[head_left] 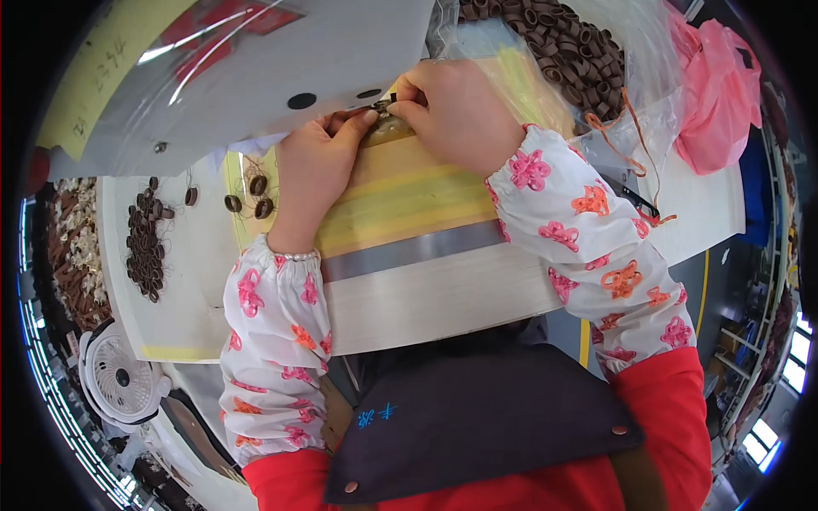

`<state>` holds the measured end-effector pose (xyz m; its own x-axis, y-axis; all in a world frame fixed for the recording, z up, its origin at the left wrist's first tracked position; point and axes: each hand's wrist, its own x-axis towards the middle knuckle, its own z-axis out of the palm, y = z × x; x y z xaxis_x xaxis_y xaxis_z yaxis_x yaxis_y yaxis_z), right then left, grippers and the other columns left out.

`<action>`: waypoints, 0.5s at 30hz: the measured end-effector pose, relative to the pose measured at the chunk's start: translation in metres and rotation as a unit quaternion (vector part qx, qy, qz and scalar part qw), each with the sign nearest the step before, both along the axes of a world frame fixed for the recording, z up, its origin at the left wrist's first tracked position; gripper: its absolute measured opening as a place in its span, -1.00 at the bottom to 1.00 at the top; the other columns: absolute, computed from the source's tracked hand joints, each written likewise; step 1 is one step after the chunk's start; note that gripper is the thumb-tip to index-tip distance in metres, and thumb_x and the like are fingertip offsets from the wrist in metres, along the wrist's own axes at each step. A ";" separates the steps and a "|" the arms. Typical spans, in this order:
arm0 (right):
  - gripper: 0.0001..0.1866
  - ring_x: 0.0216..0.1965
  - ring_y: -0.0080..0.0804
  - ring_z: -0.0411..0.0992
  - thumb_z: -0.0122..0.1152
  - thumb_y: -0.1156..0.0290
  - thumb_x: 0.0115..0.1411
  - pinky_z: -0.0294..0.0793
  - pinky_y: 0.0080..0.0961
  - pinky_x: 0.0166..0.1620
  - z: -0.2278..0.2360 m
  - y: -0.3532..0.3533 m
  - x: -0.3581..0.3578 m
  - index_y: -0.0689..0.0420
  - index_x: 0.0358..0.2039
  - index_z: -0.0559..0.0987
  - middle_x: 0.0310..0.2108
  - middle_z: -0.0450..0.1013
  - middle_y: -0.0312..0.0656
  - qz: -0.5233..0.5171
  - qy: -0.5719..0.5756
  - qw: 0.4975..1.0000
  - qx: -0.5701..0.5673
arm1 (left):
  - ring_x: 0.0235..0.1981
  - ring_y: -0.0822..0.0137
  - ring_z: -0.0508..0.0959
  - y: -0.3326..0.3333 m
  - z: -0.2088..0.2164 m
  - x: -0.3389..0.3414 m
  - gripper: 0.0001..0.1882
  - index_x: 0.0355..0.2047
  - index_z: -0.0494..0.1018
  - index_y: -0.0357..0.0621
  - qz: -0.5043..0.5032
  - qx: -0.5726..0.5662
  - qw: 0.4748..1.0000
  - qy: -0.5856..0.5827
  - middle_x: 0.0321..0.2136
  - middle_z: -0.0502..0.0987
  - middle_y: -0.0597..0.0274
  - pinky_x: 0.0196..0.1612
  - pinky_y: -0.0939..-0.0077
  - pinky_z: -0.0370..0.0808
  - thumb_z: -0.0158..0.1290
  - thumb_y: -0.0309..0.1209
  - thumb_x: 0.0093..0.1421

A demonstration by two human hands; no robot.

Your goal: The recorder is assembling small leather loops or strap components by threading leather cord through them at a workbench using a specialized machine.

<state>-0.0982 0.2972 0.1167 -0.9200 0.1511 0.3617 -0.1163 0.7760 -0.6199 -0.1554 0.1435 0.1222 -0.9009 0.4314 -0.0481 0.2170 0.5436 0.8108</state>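
Note:
My left hand [319, 157] and my right hand [460, 111] meet close under the pale grey head of a sewing machine [341, 55]. The left thumb and fingers are pinched together at the metal parts of the stitching spot [388, 123]; what they hold is too small to make out. Between my right thumb and forefinger shows a small dark strip [394, 98]. Both wrists rest near a bed covered with yellow and tan tape [409, 192]. Left of my left hand lie a few brown loops [257, 185] with loose thread tails.
More brown loops [146, 243] are heaped on the white table [183, 315] at left. A clear bag of brown loops [579, 60] sits at the far right, near a pink plastic bag [716, 94], an orange cord [635, 140] and a black-handled tool [635, 200]. A white fan [119, 375] stands lower left.

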 end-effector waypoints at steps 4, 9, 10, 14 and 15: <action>-0.85 -0.60 -0.16 0.37 0.17 0.47 -0.10 0.32 -0.37 -0.51 -0.004 -0.001 0.001 0.25 -0.64 0.40 -0.67 0.37 -0.09 -0.003 0.017 1.000 0.003 | -0.69 0.67 0.26 0.000 -0.007 -0.003 -0.69 -0.51 0.52 -0.26 -0.003 -0.013 1.000 0.026 -0.73 0.41 0.43 -0.61 0.72 0.21 0.13 -0.20 0.00; -0.85 -0.56 -0.12 0.37 0.16 0.47 -0.09 0.33 -0.34 -0.49 -0.007 0.001 0.003 0.23 -0.62 0.39 -0.66 0.37 -0.09 0.018 0.035 0.999 -0.003 | -0.73 0.42 0.35 0.003 0.001 0.008 -0.71 -0.61 0.48 -0.23 -0.003 0.027 0.994 0.105 -0.77 0.41 0.24 -0.48 0.53 0.31 0.09 -0.22 0.02; -0.86 -0.56 -0.11 0.37 0.16 0.47 -0.08 0.33 -0.34 -0.48 -0.005 0.001 0.004 0.24 -0.60 0.40 -0.65 0.37 -0.08 0.027 0.030 0.999 0.000 | -0.74 0.41 0.32 0.000 0.002 0.014 -0.72 -0.63 0.46 -0.22 -0.035 0.018 0.987 0.157 -0.78 0.39 0.26 -0.44 0.52 0.29 0.08 -0.25 0.02; -0.86 -0.50 -0.07 0.38 0.14 0.46 -0.07 0.35 -0.32 -0.41 0.017 0.026 0.008 0.24 -0.50 0.43 -0.62 0.38 -0.06 -0.045 0.055 0.997 0.020 | -0.76 0.39 0.22 -0.025 0.002 0.032 -0.75 -0.70 0.40 -0.19 -0.094 -0.014 0.948 0.304 -0.82 0.30 0.34 -0.30 0.49 0.19 0.08 -0.34 0.03; -0.85 -0.48 -0.07 0.39 0.14 0.46 -0.07 0.36 -0.32 -0.39 0.019 0.041 0.003 0.24 -0.48 0.44 -0.60 0.39 -0.05 -0.074 0.059 0.995 0.041 | -0.76 0.39 0.20 -0.037 0.004 0.033 -0.76 -0.71 0.39 -0.19 -0.090 -0.025 0.940 0.327 -0.83 0.29 0.36 -0.27 0.49 0.16 0.08 -0.36 0.03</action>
<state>-0.0948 0.3382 0.1353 -0.8408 0.2473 0.4816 -0.0649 0.8371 -0.5431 -0.1226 0.1067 0.1260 -0.6574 0.5927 0.4653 0.7525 0.4843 0.4463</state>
